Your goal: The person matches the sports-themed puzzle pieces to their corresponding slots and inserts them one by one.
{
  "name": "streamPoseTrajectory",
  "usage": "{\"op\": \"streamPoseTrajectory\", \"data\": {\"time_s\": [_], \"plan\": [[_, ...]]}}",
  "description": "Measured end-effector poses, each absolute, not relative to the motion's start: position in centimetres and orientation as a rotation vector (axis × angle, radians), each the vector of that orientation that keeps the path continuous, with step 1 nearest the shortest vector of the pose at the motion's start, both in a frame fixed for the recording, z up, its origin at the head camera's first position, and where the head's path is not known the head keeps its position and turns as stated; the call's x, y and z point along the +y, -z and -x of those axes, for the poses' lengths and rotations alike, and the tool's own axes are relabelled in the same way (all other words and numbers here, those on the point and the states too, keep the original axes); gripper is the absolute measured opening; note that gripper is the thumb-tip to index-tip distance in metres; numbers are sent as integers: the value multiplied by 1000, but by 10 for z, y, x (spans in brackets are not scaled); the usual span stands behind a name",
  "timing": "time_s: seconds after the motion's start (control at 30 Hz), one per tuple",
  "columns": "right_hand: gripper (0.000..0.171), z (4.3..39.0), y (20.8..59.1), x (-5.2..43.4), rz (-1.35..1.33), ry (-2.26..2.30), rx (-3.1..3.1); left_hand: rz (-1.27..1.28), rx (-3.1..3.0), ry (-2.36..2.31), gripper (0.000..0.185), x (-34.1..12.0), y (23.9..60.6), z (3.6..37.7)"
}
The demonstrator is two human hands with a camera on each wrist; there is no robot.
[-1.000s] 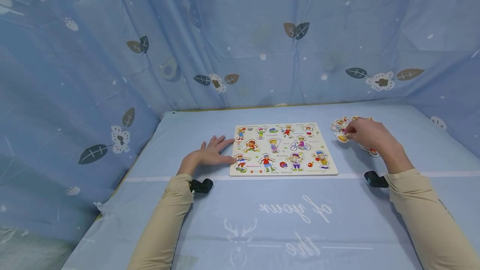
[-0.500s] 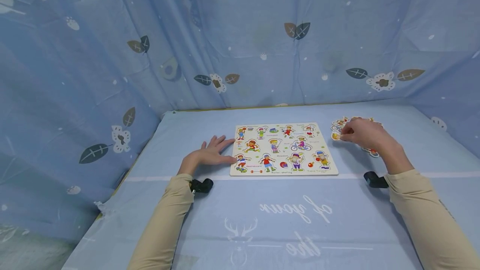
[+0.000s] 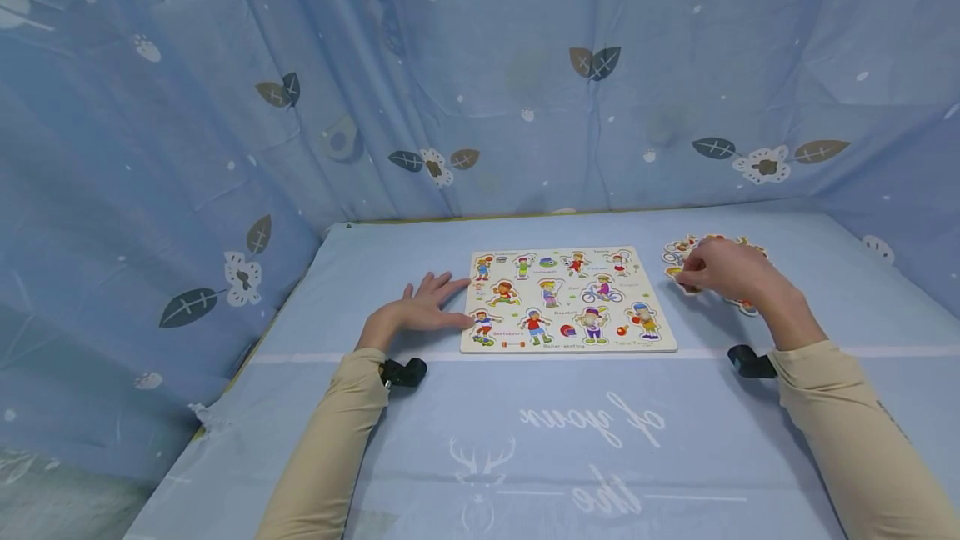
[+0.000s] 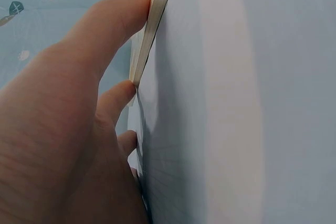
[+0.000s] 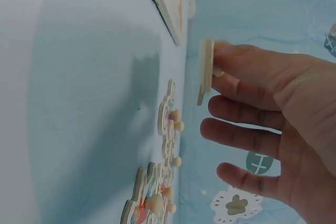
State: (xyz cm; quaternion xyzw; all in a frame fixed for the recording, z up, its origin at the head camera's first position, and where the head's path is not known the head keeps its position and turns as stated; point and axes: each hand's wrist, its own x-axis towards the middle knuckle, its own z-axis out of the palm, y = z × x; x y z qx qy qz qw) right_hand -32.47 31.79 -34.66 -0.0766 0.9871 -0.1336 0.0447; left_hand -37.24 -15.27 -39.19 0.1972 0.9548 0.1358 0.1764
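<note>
Right wrist view: a wooden piece [image 5: 207, 69] shows nearly edge-on, thin and flat, its sides pale and unpainted, with a small knob partly hidden by the fingers. The right hand [image 5: 286, 103] pinches it between thumb and forefinger, raised off the blue cloth [image 3: 420, 457] near a cluster of knobbed cut-outs [image 5: 138, 190] with colourful faces. From the head, its face is mostly covered. The left hand [image 3: 416, 311] has its fingers spread, thumb and forefinger touching the edge of a cream board [image 3: 570, 307] printed with sporty figures
</note>
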Motion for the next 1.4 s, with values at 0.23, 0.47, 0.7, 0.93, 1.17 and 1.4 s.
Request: {"op": "streamPoseTrajectory", "data": {"time_s": [0.23,0.47,0.7,0.93,1.17,1.4], "plan": [[24,324,344,316,296,395,3045,-557,2700,-399,89,-153,391,371],[26,324,343,314,321,372,3048,-557,2700,-387,88,-153,391,371],[25,324,345,312,307,384,3036,-560,2699,-389,89,-153,391,371],[29,323,343,311,342,367,3072,-564,2699,-382,90,-154,392,373],[27,323,340,307,368,333,3121,-566,2700,-391,90,-152,389,373],[22,321,343,300,385,363,3126,-563,2702,-399,89,-153,390,370]]}}
